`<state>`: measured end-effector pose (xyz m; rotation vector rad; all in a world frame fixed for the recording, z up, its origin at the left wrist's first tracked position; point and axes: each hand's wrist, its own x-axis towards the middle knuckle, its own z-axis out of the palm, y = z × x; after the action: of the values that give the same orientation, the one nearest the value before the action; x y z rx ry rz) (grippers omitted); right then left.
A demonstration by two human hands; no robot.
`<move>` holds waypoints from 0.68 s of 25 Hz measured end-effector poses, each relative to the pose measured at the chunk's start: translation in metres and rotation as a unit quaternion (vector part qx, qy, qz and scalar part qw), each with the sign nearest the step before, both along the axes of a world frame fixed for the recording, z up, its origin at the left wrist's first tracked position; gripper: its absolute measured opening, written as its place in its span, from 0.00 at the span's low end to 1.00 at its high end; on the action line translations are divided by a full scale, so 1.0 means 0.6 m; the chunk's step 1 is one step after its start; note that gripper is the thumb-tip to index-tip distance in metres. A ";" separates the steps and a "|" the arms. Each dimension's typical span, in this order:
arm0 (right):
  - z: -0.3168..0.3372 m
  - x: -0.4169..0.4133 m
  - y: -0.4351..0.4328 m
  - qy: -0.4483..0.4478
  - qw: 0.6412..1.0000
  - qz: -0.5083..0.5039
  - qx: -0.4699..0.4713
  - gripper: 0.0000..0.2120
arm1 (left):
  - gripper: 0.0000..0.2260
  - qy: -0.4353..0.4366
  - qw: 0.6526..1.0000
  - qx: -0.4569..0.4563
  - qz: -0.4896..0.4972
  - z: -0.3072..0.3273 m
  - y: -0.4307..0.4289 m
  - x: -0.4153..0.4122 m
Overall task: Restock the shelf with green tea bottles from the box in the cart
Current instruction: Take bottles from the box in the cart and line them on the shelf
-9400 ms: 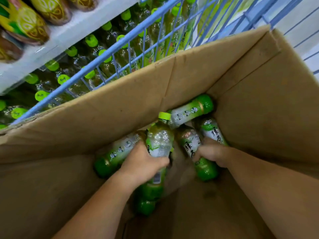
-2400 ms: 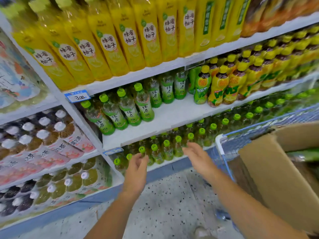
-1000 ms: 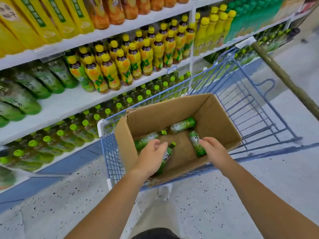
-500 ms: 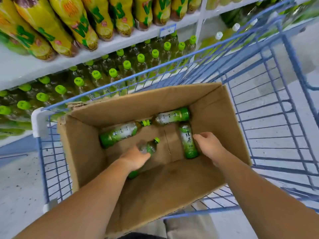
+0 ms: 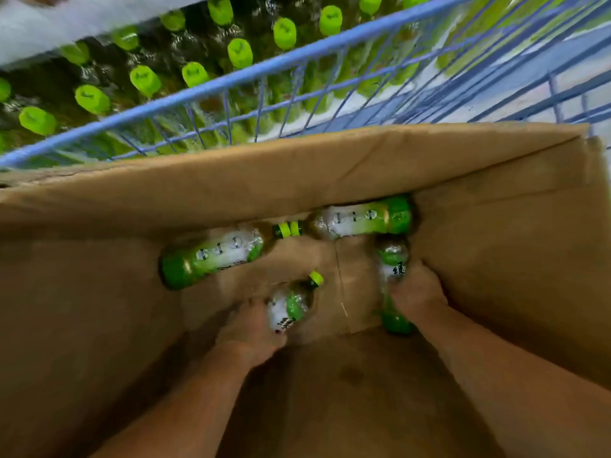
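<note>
I look down into a brown cardboard box (image 5: pixel 99 309) that sits in a blue wire cart (image 5: pixel 231 81). Several green tea bottles lie on its floor. My left hand (image 5: pixel 246 335) is wrapped around one bottle (image 5: pixel 291 304) whose green cap points away from me. My right hand (image 5: pixel 418 290) grips another bottle (image 5: pixel 391 285) lying lengthwise by the right wall. Two loose bottles lie along the far wall, cap to cap: one on the left (image 5: pixel 211 256) and one on the right (image 5: pixel 363 219).
Beyond the cart's wire side, the low shelf holds rows of upright bottles with green caps (image 5: pixel 145 79). A white shelf board (image 5: pixel 49 24) runs across the top left. The box walls rise high around both my forearms.
My head has dropped closer to the box. Both hands have gone deeper and closed around a bottle each; half a second ago they were just touching them.
</note>
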<state>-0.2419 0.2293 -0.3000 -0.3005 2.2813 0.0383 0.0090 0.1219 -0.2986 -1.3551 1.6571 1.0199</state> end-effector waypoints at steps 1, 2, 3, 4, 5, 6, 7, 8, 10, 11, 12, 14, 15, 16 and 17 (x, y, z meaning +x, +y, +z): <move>-0.007 -0.002 0.000 0.023 0.999 0.023 0.005 0.20 | 0.37 -0.001 1.000 -0.007 -0.026 -0.006 0.002 -0.002; -0.011 -0.001 -0.001 0.024 0.999 0.030 0.007 0.22 | 0.36 -0.006 0.998 -0.018 -0.054 -0.012 0.002 -0.005; -0.012 0.002 -0.001 0.008 1.000 0.009 0.007 0.25 | 0.34 -0.010 0.997 -0.023 -0.071 -0.016 0.002 -0.010; -0.014 0.009 -0.001 -0.021 0.999 -0.041 0.002 0.28 | 0.32 -0.010 0.997 -0.022 -0.073 -0.020 0.004 -0.015; -0.017 0.019 -0.004 -0.055 0.993 -0.102 -0.005 0.30 | 0.31 -0.007 0.998 -0.015 -0.060 -0.023 0.006 -0.020; -0.020 0.031 -0.006 -0.093 0.981 -0.169 -0.013 0.31 | 0.30 0.001 0.999 -0.005 -0.033 -0.023 0.009 -0.026; -0.026 0.045 -0.006 -0.133 0.961 -0.240 -0.029 0.30 | 0.30 0.010 1.000 0.004 0.005 -0.024 0.013 -0.031; -0.035 0.059 -0.005 -0.169 0.936 -0.305 -0.052 0.28 | 0.27 0.022 0.999 0.009 0.049 -0.024 0.016 -0.035; -0.049 0.082 0.000 -0.209 0.888 -0.398 -0.099 0.26 | 0.22 0.046 0.983 0.029 0.173 -0.023 0.018 -0.039; -0.052 0.088 0.003 -0.209 0.877 -0.418 -0.113 0.27 | 0.21 0.061 0.967 0.047 0.243 -0.021 0.016 -0.040; -0.052 0.091 0.006 -0.202 0.874 -0.425 -0.120 0.28 | 0.19 0.075 0.948 0.068 0.303 -0.016 0.013 -0.040; -0.047 0.089 0.009 -0.204 0.876 -0.420 -0.120 0.27 | 0.15 0.099 0.918 0.102 0.370 -0.002 0.004 -0.037; -0.039 0.087 0.010 -0.228 0.874 -0.415 -0.114 0.24 | 0.15 0.110 0.913 0.112 0.377 0.006 0.000 -0.034; -0.029 0.084 0.008 -0.260 0.869 -0.408 -0.108 0.20 | 0.16 0.118 0.912 0.118 0.375 0.015 -0.003 -0.032; -0.016 0.082 0.005 -0.287 0.865 -0.398 -0.105 0.18 | 0.17 0.124 0.912 0.124 0.371 0.025 -0.005 -0.029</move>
<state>-0.1926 0.2321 -0.3095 0.4862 1.6539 -0.6444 -0.0082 0.1191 -0.2834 -1.7735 1.1059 1.8327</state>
